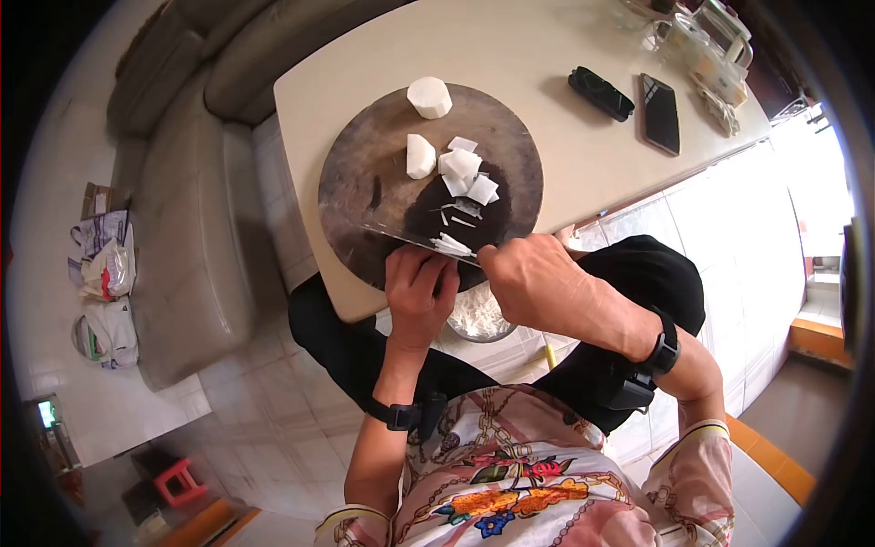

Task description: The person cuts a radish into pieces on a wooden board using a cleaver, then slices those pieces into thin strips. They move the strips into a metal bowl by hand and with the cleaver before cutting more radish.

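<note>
My right hand [519, 267] is closed round the handle of a kitchen knife [415, 240], its blade pointing left over the near part of a round wooden chopping board [351, 164]. Close behind the blade, my left hand [419, 283] rests on the board's near edge with its fingers curled down; what is under them is hidden. Thin white radish strips [450, 245] lie just beyond the blade. Farther back on the board are a pile of thin radish slices [462, 166], a cut radish chunk [420, 157] and a thick radish piece [429, 98].
Below the table edge, between my legs, stands a bowl of white shreds [478, 314]. A black case [602, 93], a phone [660, 114] and clear containers [702, 59] sit on the table's right side [538, 55]. A grey sofa [187, 210] stands to the left.
</note>
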`<state>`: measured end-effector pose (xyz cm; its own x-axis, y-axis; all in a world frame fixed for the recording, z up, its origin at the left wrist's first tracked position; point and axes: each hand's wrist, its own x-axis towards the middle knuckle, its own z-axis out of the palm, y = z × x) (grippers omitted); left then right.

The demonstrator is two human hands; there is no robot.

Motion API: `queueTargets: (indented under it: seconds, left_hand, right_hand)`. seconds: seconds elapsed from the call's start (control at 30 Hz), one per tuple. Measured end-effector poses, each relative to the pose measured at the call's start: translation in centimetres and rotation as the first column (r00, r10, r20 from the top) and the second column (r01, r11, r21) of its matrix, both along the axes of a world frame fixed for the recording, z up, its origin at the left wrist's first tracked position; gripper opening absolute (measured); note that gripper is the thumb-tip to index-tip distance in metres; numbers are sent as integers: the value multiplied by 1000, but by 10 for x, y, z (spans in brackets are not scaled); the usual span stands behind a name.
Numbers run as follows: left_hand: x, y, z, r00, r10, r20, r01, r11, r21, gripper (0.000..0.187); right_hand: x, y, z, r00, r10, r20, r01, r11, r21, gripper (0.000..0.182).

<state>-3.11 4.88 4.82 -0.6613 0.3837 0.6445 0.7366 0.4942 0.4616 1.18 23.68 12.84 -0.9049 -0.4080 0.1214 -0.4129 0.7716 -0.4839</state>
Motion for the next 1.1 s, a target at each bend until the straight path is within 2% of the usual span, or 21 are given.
queueTargets:
  seconds: [0.3,0.4,0.47,0.5,0.67,0.87,1.1]
  left_hand:
    - [0,-1,1,1000,-4,2,4,1000,-27,19]
    - [-1,3,0,1000,-9,-18,10,1000,23,19]
    - [-1,2,1,999,-15,-38,16,1000,15,20]
    - [-1,1,1,999,-13,-37,13,1000,13,20]
    - [0,2,1,1000,-2,-18,2,1000,0,22]
    - [-1,2,0,999,-13,-47,13,1000,-6,21]
    - [-2,1,-1,998,-12,-55,12,1000,-13,20]
  right_hand:
    - [-10,-11,-5,998,-13,-54,10,998,-54,9]
    - [-8,-3,-2,996,-21,-83,16,998,-63,8]
    - [-3,-3,8,997,-57,51,58,998,-3,6]
    - [-3,-2,7,997,-55,52,55,998,-4,6]
    - [-6,0,-3,1000,24,-16,-24,999,-22,8]
    - [-12,-4,-7,998,-49,-46,47,998,-42,8]
    - [-5,9,3,995,-14,100,15,1000,-6,6]
